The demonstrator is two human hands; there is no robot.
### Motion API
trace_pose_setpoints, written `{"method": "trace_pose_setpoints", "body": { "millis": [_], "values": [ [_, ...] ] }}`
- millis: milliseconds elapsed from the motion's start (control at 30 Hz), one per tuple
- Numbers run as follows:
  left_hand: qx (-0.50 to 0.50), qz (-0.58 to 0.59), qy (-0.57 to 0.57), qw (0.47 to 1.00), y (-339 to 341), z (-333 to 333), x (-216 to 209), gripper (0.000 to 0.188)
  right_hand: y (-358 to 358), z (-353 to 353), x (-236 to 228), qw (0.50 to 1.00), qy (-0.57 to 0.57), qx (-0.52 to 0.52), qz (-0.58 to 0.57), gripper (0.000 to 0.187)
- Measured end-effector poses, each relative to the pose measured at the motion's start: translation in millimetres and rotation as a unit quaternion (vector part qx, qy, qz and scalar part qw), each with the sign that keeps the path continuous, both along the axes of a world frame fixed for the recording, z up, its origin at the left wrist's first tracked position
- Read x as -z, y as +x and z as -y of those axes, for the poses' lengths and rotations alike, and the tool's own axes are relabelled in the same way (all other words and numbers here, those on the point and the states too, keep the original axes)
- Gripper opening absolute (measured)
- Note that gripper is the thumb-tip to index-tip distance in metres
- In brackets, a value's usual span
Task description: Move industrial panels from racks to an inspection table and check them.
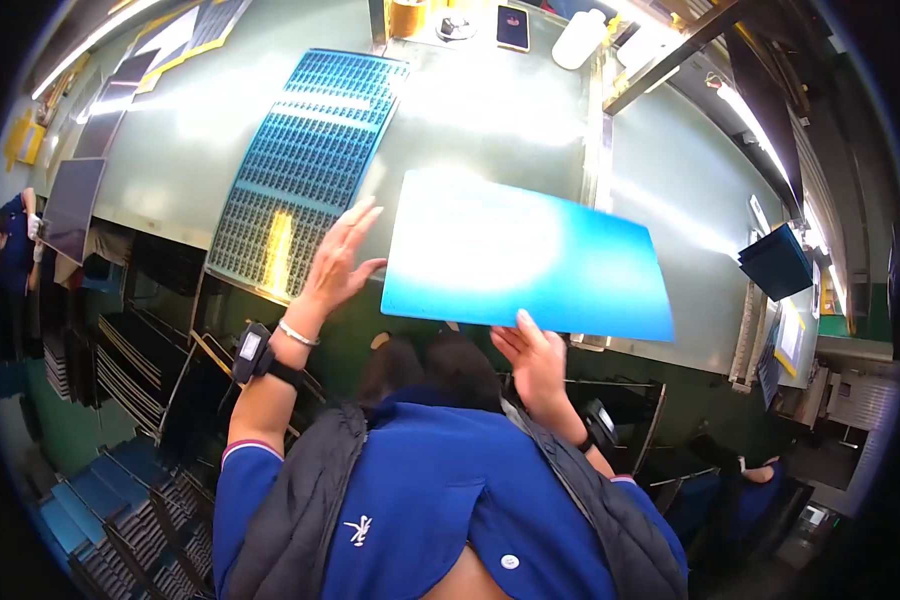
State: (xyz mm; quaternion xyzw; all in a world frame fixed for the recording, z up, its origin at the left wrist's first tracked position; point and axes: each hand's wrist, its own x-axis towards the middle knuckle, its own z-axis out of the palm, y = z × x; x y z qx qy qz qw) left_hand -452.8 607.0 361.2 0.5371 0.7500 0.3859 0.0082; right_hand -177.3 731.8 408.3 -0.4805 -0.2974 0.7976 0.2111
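Note:
My right hand (536, 362) grips a flat, shiny blue sheet (600, 270) by its near long edge, thumb on top and fingers underneath. The sheet is tilted over the front of the workbench, and a strong white glare covers its left part. To the left of it, my left hand (336, 262) is raised with fingers spread, holding nothing and apart from the sheet's left end. Beyond that hand lies a long blue panel (310, 140) covered in rows of small dark repeated shapes, flat on the bench with its near end at the front edge.
The pale workbench (500, 110) carries a phone (513, 28), a white bottle (578, 40) and a yellow roll (408, 18) at the back. A metal post frame (660, 65) crosses on the right. Racks of sheets (120, 500) stand lower left. Another person (15, 240) works at far left.

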Motion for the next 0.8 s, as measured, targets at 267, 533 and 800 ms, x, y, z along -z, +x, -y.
{"method": "trace_pose_setpoints", "body": {
  "millis": [267,533,800],
  "values": [
    [-0.179,0.264,0.055,0.946,14,-73,-10,0.028,-8,-44,7,0.663,0.647,-0.244,0.287,0.067],
    [-0.149,0.012,-0.255,0.955,7,95,12,0.083,-13,-80,93,0.545,0.645,-0.384,0.374,0.062],
    [-0.105,-0.067,-0.222,0.967,-14,146,40,0.038,-171,-117,53,0.536,0.682,-0.464,0.181,0.055]
  ]
}}
